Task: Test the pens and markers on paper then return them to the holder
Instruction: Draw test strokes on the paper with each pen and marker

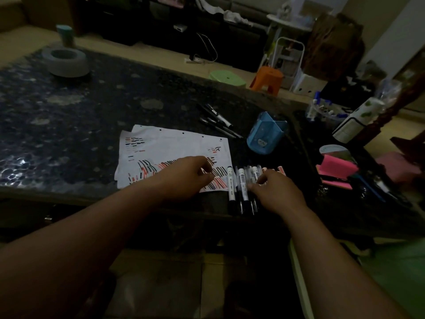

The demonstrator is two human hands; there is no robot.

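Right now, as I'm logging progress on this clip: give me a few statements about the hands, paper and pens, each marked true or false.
1. The paper carries red and black strokes. True.
2. The right hand touches the row of markers beside the paper. True.
3. The left hand lifts a marker high above the table. False: it rests on the paper's near part.
4. The blue holder stands on the paper. False: it sits on the table, beyond the paper's right corner.
5. Every pen is inside the holder. False: loose pens lie on the table left of it.
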